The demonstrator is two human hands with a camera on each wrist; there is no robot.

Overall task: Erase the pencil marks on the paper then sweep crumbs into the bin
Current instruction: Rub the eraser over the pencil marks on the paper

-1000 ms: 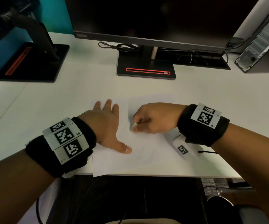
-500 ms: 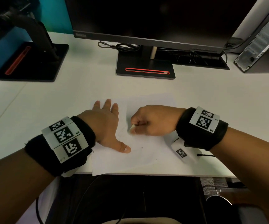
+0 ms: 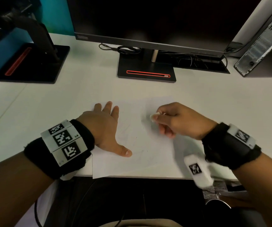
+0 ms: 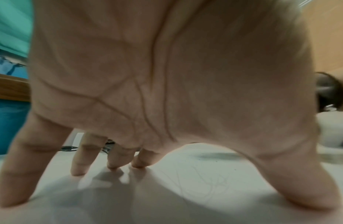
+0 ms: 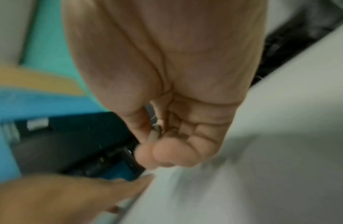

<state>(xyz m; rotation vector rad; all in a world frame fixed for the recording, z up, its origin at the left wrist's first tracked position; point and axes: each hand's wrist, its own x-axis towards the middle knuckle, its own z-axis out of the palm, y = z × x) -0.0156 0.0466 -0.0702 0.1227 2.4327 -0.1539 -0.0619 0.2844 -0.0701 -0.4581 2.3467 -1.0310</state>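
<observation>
Two hands needed: left hand (image 3: 105,128) flat, pinning paper (image 3: 141,145); right hand (image 3: 176,122) grip pinched on eraser (image 3: 154,115) — rub faint pencil marks (image 4: 211,181) short, light.

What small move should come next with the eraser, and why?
Probably bring the eraser, pinched in the right hand, back down onto the faint pencil marks near the left hand, which presses the paper flat; the marks remain visible.
</observation>
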